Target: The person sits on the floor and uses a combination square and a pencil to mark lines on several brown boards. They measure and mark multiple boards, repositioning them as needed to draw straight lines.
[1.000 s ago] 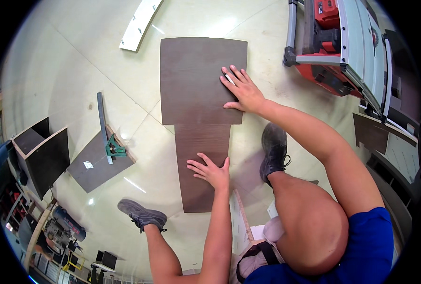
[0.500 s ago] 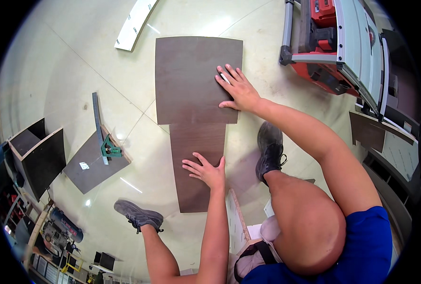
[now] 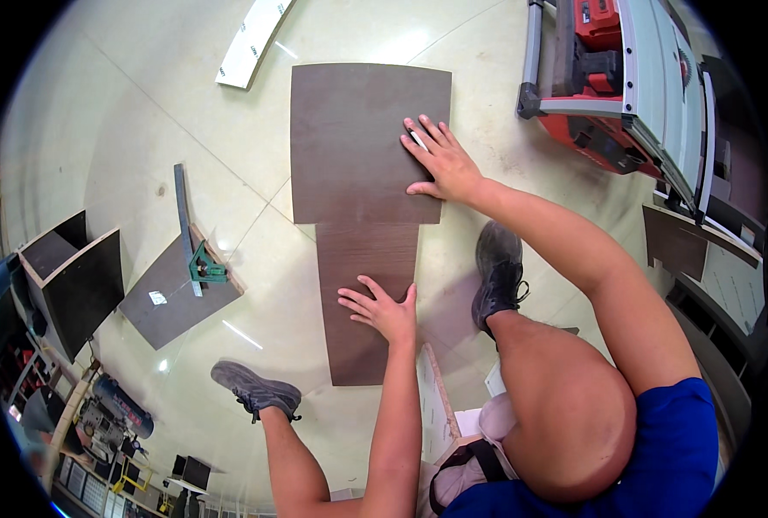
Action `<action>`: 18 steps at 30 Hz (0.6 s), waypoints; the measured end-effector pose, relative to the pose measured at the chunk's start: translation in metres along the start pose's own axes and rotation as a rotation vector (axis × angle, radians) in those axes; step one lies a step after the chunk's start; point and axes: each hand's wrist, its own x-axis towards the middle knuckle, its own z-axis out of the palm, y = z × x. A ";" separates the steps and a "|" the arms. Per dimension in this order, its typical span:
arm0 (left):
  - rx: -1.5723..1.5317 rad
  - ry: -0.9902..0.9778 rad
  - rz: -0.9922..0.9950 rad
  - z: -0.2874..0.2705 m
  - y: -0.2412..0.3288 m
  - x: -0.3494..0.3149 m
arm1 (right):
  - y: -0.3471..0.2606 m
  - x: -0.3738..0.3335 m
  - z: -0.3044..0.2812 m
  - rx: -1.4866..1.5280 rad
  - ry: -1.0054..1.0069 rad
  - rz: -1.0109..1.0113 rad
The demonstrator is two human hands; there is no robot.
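A wide dark-brown board (image 3: 358,138) lies flat on the floor in front of me. Its near edge meets a narrower brown wood-grain board (image 3: 354,250), which extends toward me. My right hand (image 3: 446,166) rests spread on the wide board's right side, with a slim white-and-dark pen (image 3: 418,139) held between its fingers. Lower down, my left hand (image 3: 387,312) lies with fingers apart on the narrow board, near its right edge, holding nothing.
Left of the boards, a green-headed combination square (image 3: 204,266) lies on a grey-brown panel (image 3: 164,315), beside a dark open box (image 3: 78,285). A red-and-grey table saw (image 3: 626,104) stands at far right. A white curved strip (image 3: 254,43) lies beyond. My shoes (image 3: 498,268) flank the narrow board.
The whole view has shifted slightly, so everything appears a little further right. Both hands keep their places on the boards.
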 end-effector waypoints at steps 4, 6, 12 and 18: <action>-0.002 -0.004 0.005 0.000 0.001 0.000 | 0.000 0.000 0.000 0.001 -0.005 0.005; -0.001 -0.003 0.002 0.000 0.000 0.000 | -0.001 0.001 -0.001 0.002 -0.003 0.005; 0.004 -0.001 0.005 0.001 0.001 0.000 | 0.001 0.000 -0.001 -0.005 0.002 -0.002; 0.006 -0.019 -0.006 -0.003 0.001 -0.001 | 0.001 -0.001 -0.010 0.132 0.079 -0.013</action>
